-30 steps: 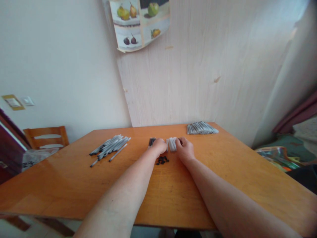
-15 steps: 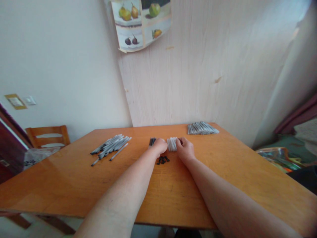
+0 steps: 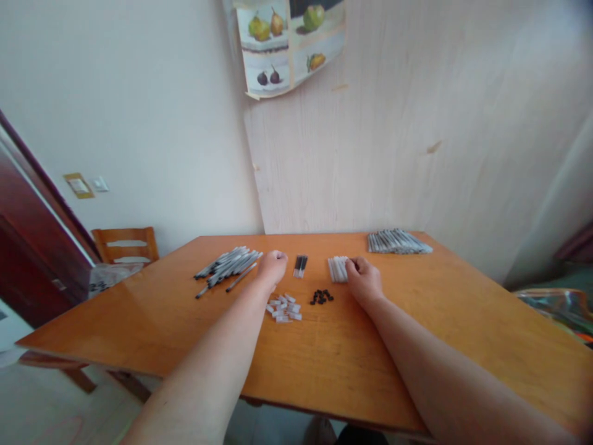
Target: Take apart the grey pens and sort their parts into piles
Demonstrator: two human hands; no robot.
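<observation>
My left hand point(image 3: 272, 267) is closed with curled fingers beside the right end of a pile of grey-white pens with black ends point(image 3: 231, 264). Whatever it holds, if anything, is hidden. My right hand point(image 3: 365, 279) is also closed, at the right edge of a row of white pen barrels point(image 3: 337, 269); its fingertips and any thing in them cannot be made out. Between the hands lie a few dark pen refills point(image 3: 301, 266). Nearer to me are small black plugs point(image 3: 321, 297) and a scatter of clear-white pen caps point(image 3: 284, 308), close to my left forearm.
A second pile of grey pens point(image 3: 399, 241) lies at the back right of the wooden table point(image 3: 296, 364). The wall rises directly behind the table. A wooden chair point(image 3: 125, 245) stands at the far left, and a clear plastic bag point(image 3: 556, 306) is beyond the right edge.
My left hand has moved left, from over the refills to beside the pen pile, uncovering the refills and pen caps. My right hand stays by the white barrels. The view has turned left.
</observation>
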